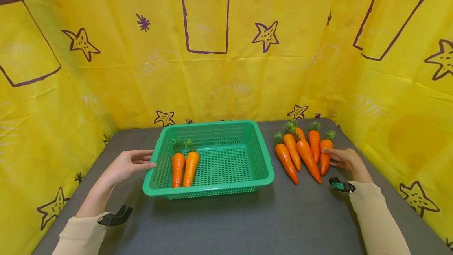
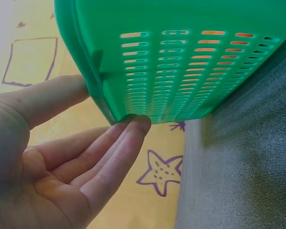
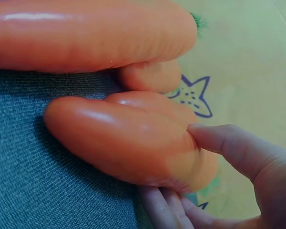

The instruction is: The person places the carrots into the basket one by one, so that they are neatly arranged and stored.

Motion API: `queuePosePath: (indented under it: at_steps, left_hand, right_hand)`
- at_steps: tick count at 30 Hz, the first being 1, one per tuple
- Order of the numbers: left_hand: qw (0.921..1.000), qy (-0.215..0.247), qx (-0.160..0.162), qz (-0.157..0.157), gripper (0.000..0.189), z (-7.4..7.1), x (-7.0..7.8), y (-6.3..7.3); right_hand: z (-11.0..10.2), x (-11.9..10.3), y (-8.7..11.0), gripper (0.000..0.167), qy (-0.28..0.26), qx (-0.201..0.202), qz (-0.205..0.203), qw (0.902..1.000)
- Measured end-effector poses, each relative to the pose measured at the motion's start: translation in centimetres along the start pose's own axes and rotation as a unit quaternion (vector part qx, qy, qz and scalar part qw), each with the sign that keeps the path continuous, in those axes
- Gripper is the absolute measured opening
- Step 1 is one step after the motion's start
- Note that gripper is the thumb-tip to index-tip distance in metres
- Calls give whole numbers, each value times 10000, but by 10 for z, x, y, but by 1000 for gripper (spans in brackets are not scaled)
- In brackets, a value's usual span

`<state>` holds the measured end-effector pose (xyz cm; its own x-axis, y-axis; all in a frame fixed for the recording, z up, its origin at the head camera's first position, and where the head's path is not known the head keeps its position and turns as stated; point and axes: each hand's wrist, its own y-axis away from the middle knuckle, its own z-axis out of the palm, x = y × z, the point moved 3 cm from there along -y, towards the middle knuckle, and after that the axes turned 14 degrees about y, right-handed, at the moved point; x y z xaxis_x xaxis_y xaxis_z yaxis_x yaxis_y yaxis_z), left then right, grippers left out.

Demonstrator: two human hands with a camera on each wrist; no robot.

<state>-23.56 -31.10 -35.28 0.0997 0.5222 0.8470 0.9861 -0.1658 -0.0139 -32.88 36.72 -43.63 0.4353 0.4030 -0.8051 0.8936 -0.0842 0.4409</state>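
A green plastic basket point(image 1: 219, 188) with slotted walls stands on the grey cloth, left of the middle. Inside it, toward the left, lie two orange carrots point(image 1: 178, 168) with green tops. My left hand point(image 1: 124, 166) holds the basket's left rim, thumb on the rim and fingers against the outer wall point(image 2: 133, 95). Right of the basket, several carrots point(image 1: 284, 160) lie in a group. The rightmost carrot point(image 3: 128, 143) is pinched by my right hand point(image 1: 348, 160), with the thumb on one side and the fingers underneath.
Grey cloth point(image 1: 226, 227) covers the table. Yellow curtains point(image 1: 226, 82) with starfish and frame drawings close in the back and both sides. Another carrot point(image 3: 95, 33) lies close beside the pinched one in the right wrist view.
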Motion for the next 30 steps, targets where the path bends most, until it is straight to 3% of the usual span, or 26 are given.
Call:
queuePosePath:
  at_steps: [14, 16, 20, 22, 24, 28, 30]
  left_hand:
    - [10000, -9, -35, 89, 63, -1, 1, -1]
    - [10000, -5, -42, 88, 63, -1, 1, -1]
    - [9999, 1, -70, 77, 63, -1, 1, 0]
    - [9999, -9, -73, 83, 63, -1, 1, 0]
    - [9999, -3, -72, 96, 63, -1, 2, 0]
    - [9999, -6, -59, 124, 62, -1, 3, 0]
    - [9999, -18, -62, 127, 63, -1, 3, -1]
  right_hand:
    - [-1, 2, 5, 90, -45, 29, -73, 10000]
    - [-1, 2, 6, 79, -128, 4, -112, 9999]
    - [-3, 3, 7, 35, -379, -103, -195, 9990]
    - [-3, 3, 7, 23, -512, -160, -213, 9983]
    - [-3, 4, 7, 24, -581, -217, -230, 9978]
    - [-4, 4, 7, 42, -469, -159, -198, 9986]
    - [-6, 6, 8, 41, -531, -140, -145, 9984]
